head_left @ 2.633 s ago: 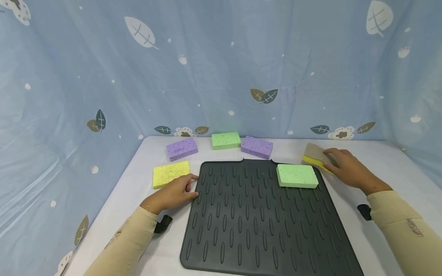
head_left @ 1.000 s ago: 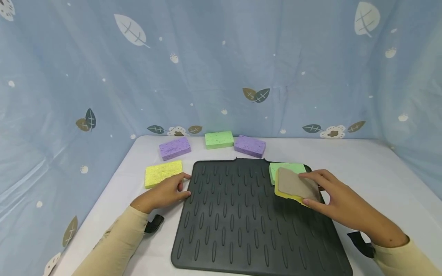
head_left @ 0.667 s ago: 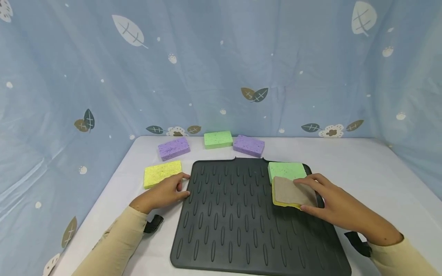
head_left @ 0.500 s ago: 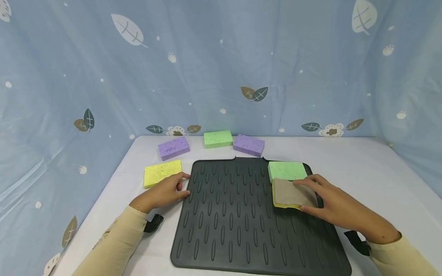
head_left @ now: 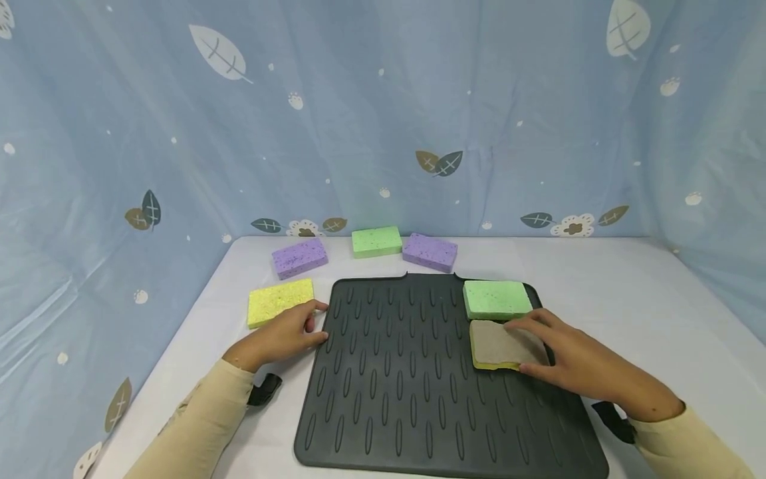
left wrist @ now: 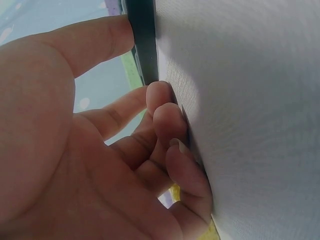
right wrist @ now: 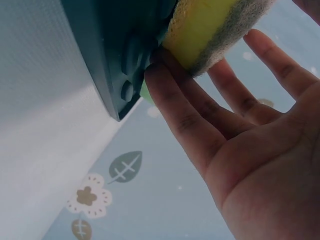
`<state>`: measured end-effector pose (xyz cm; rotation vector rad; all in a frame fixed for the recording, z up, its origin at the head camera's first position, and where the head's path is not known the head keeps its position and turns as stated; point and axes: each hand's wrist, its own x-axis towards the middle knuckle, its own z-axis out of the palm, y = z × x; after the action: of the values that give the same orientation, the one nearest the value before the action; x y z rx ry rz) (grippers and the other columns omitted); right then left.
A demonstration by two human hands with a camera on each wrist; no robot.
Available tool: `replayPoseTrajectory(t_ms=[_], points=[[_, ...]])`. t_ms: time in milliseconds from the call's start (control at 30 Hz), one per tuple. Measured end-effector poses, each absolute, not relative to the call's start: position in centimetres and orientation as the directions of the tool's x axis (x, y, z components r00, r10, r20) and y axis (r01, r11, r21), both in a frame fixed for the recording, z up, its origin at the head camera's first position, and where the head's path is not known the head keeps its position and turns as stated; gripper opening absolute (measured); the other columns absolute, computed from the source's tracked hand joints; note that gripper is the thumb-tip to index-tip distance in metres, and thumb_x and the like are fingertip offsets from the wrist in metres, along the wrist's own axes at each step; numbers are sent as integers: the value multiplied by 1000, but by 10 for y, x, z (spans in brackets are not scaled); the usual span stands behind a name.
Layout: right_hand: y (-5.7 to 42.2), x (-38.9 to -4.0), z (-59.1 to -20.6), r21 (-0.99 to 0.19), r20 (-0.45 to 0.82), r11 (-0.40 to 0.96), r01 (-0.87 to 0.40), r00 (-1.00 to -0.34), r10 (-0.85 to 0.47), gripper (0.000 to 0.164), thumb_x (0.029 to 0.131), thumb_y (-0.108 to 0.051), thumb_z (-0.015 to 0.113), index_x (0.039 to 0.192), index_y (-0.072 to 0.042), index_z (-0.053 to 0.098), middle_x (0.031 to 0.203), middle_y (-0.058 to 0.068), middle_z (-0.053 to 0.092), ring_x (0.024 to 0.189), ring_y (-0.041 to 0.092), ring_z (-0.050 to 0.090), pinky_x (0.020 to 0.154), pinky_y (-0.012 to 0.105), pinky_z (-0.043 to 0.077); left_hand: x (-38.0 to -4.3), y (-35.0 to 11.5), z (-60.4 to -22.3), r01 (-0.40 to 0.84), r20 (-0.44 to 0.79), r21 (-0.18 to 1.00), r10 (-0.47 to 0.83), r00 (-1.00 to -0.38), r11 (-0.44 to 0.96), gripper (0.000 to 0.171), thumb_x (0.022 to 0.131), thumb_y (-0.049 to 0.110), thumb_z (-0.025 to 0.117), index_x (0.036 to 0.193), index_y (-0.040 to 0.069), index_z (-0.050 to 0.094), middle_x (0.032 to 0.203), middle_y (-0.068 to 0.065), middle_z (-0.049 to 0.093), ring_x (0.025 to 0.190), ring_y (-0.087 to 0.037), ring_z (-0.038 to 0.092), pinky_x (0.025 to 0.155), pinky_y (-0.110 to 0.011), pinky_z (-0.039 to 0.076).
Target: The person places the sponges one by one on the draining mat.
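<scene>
My right hand (head_left: 589, 366) grips a yellow scrub sponge (head_left: 497, 340) with a grey-brown scouring face upward, thumb at its near edge and a finger at its far edge. The sponge is on the black ribbed mat (head_left: 395, 406), just in front of a green sponge (head_left: 497, 297) near the mat's far right corner. In the right wrist view, fingers (right wrist: 185, 115) reach along the scrub sponge (right wrist: 205, 30), close to the mat's edge. My left hand (head_left: 284, 336) rests at the mat's left edge; in the left wrist view its thumb touches the edge (left wrist: 143, 45).
Beyond the mat, a purple sponge (head_left: 299, 257), a green sponge (head_left: 376, 241) and another purple sponge (head_left: 429, 252) lie along the back. A yellow sponge (head_left: 280, 301) lies beside my left hand. A blue patterned curtain (head_left: 359, 120) hangs behind the white table (head_left: 604, 286).
My right hand took the scrub sponge from the table right of the mat, carried it left over the mat, then lowered it toward me, off the green sponge. The left hand stays at the edge.
</scene>
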<state>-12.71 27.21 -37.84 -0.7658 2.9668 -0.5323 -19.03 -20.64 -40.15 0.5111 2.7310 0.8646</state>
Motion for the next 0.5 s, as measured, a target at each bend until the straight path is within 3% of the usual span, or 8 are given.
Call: replayPoseTrajectory(t_ms=[500], points=[[270, -127, -377, -317, 43, 807, -499, -857, -513, 59, 86, -35, 78, 139, -22, 57, 130, 6, 54, 96, 7, 59, 71, 29, 51, -187, -205, -398, 265, -104, 602, 403, -909, 753, 53, 93, 19, 71, 138, -1, 52, 80, -3, 48, 68, -12, 44, 57, -24, 37]])
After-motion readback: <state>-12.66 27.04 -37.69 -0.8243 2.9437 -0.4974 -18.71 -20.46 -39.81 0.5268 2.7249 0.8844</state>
